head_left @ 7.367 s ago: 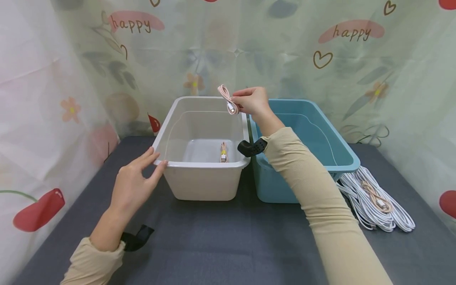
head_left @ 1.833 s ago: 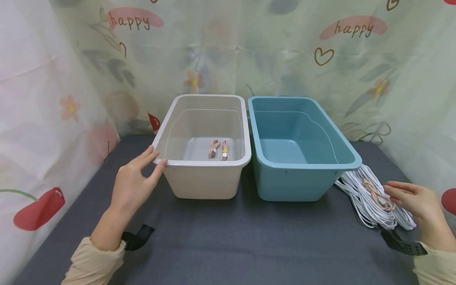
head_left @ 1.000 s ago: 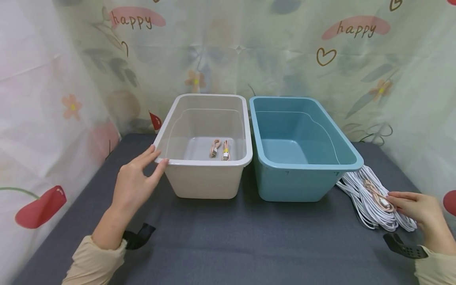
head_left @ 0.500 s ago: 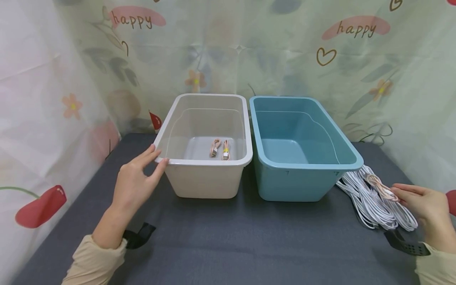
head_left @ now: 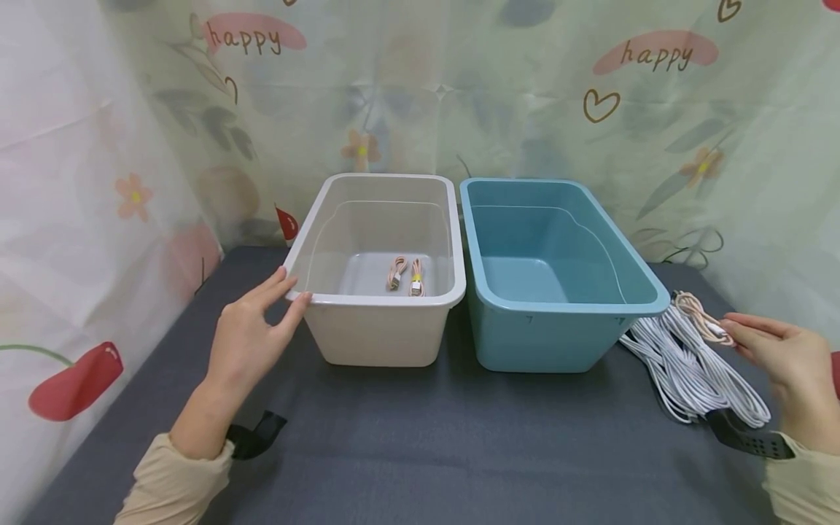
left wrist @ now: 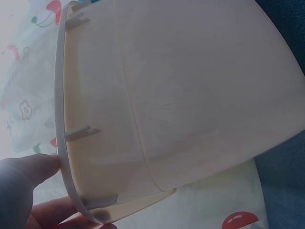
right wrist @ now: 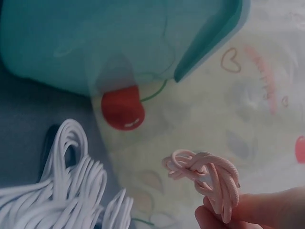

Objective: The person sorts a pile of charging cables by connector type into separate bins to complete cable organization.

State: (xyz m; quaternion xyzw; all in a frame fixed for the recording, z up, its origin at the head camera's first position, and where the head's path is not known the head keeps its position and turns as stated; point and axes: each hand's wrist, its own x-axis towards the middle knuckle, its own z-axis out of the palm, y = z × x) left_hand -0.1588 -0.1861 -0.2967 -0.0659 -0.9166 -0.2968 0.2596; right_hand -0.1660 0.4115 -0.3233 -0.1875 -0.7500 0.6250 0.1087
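My right hand [head_left: 787, 361] pinches a coiled pink charging cable [head_left: 701, 319] between thumb and fingertips, held just over a pile of white cables [head_left: 695, 379]. In the right wrist view the pink charging cable [right wrist: 217, 179] appears as a looped bundle clear of the white cables [right wrist: 62, 191]. At the front left corner of the beige bin [head_left: 374, 332], my left hand [head_left: 246, 335] grips the rim with thumb and fingers. Two more pink cables lie on that bin's floor: one loosely looped [head_left: 397, 273], the other bound with a yellow band [head_left: 416, 278].
A teal bin [head_left: 538, 339] stands right beside the beige one, its inner floor bare. Both bins sit on a dark grey cloth [head_left: 394, 445]. Patterned curtains [head_left: 433, 87] close off the back and sides.
A second pink cable joined the banded one in the beige bin. My right hand moved to the white pile, took hold of another pink cable and raised it slightly. The left hand stayed put.
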